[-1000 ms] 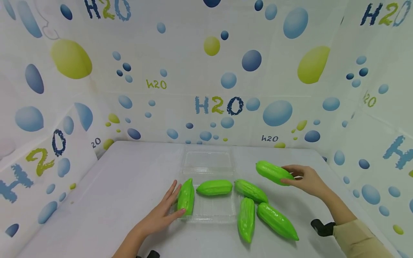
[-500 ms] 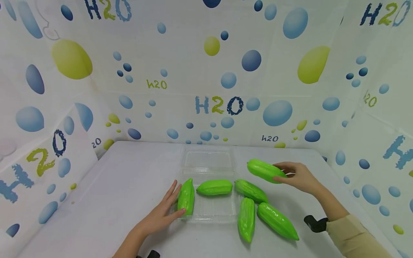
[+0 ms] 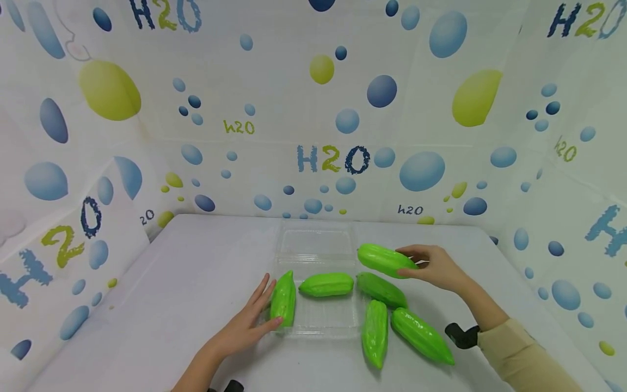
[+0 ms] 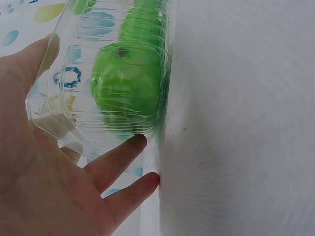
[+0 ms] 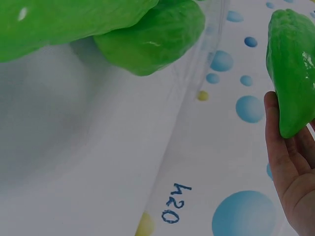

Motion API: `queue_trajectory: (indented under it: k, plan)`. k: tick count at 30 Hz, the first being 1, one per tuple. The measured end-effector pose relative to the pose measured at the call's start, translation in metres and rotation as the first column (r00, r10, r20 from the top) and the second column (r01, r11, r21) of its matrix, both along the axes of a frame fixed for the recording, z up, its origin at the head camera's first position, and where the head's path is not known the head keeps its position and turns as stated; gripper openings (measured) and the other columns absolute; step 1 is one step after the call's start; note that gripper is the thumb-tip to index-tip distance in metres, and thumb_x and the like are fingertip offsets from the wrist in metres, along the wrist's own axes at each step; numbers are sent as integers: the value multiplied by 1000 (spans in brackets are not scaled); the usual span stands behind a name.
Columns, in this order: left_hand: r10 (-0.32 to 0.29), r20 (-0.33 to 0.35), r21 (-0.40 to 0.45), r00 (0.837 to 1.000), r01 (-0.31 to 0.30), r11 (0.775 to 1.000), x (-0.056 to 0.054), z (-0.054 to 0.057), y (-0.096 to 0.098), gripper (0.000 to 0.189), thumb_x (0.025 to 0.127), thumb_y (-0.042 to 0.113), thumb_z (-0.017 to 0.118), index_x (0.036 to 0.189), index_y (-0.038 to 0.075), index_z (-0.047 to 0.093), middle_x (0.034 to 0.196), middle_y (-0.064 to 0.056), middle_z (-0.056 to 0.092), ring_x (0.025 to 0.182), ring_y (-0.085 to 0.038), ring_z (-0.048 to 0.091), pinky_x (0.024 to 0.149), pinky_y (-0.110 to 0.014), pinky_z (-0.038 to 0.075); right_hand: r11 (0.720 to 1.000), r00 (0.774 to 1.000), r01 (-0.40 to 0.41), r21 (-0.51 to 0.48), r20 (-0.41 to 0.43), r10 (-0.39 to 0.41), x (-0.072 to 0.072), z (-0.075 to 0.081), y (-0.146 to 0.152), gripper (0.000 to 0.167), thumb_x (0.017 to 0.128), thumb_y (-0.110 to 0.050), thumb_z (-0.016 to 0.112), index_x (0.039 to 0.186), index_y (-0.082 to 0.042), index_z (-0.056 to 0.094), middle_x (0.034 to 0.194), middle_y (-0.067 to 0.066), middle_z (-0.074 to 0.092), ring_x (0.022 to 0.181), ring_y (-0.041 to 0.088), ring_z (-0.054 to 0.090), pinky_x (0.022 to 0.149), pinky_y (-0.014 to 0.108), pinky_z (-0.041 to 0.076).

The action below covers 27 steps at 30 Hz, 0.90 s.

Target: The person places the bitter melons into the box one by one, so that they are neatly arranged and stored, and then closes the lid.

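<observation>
My right hand [image 3: 433, 267] pinches the blunt end of a bright green bitter gourd [image 3: 383, 259], held above the table beside the clear plastic clamshell box [image 3: 325, 322]. Its tapered end lies between the fingers in the right wrist view. My left hand [image 3: 245, 321] rests against the box's left side with fairly straight fingers, the thumb at the front corner. In the left wrist view, fingertips [image 4: 140, 141] lie along the ribbed wall. Inside the box, one bitter gourd [image 3: 283, 300] points away from me at the left and another bitter gourd [image 3: 326, 285] lies crosswise.
The box's lid [image 3: 315, 243] lies folded back. Right of the box are three more gourds: a slanted gourd [image 3: 382, 290] at its edge, a gourd [image 3: 375, 335] near the front and a gourd [image 3: 422, 336] further right. Patterned sheets [image 3: 284, 98] wall in the white table [image 3: 196, 272].
My right hand has carried the bitter gourd leftward, to near the box's right side. The left hand and the other gourds have stayed put.
</observation>
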<state>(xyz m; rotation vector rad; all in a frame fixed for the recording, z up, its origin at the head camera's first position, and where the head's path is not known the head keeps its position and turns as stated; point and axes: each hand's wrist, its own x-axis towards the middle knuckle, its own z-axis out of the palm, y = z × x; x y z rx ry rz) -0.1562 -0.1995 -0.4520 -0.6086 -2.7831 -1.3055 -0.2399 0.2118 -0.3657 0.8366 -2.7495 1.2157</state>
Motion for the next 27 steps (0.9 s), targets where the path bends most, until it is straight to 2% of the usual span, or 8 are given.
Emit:
queue_trajectory:
  k: [11,21,27]
  plan:
    - [-4,0,5,1000,4,1000,-1,1,-1,78,89,38,58,148,13,13,153,-7,-4,137,-34,4,100,-64,17,998,998,-53,-16,22,54,-6,0,-22,48,78,-24,74,118,-1,60,115,13,60,95,22,60,79,27,51]
    - [-7,6,7,1000,7,1000,-2,1,-1,77,89,37,58,148,15,13,153,-6,-4,137,-34,3,100,-64,17,993,993,-113,-24,12,114,-8,-2,-45,47,79,-23,73,117,0,60,114,14,61,95,22,60,79,33,51]
    - [-11,2,9,1000,11,1000,-3,2,-1,77,89,37,58,148,14,13,153,-5,-4,137,-34,3,100,-64,17,990,990,-137,-22,38,137,-9,-1,-57,47,79,-24,73,118,-1,59,116,13,60,95,22,59,81,33,51]
